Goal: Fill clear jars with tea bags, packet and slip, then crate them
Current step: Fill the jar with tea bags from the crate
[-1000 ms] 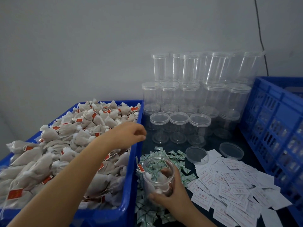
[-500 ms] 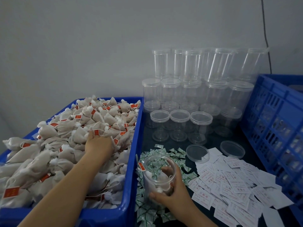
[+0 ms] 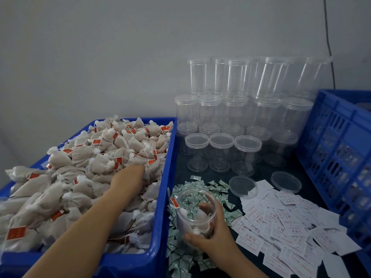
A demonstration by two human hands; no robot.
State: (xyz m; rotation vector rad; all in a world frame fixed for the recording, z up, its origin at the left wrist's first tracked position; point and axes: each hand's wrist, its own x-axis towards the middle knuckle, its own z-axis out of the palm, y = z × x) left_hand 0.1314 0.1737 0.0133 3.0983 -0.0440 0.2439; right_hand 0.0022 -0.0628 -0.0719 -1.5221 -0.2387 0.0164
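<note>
A blue bin (image 3: pixel 168 169) on the left is heaped with beige tea bags (image 3: pixel 104 153) bearing red tags. My left hand (image 3: pixel 128 177) reaches into the heap, its fingertips buried among the bags, so its grasp is hidden. My right hand (image 3: pixel 210 235) grips an open clear jar (image 3: pixel 192 209) just right of the bin, tilted toward it. A few tea bags lie inside it and one red tag hangs over its rim. The jar sits above a pile of green-and-white packets (image 3: pixel 217 187). White printed slips (image 3: pixel 281 219) are spread to the right.
Lidded clear jars (image 3: pixel 236 115) are stacked in rows against the wall at the back. Two loose lids (image 3: pixel 243 186) (image 3: pixel 286 181) lie near the slips. A blue slatted crate (image 3: pixel 339 149) stands along the right edge.
My left hand dropped from above the bin's right rim into the tea bags and now digs in further forward. My right hand and the jar stayed put.
</note>
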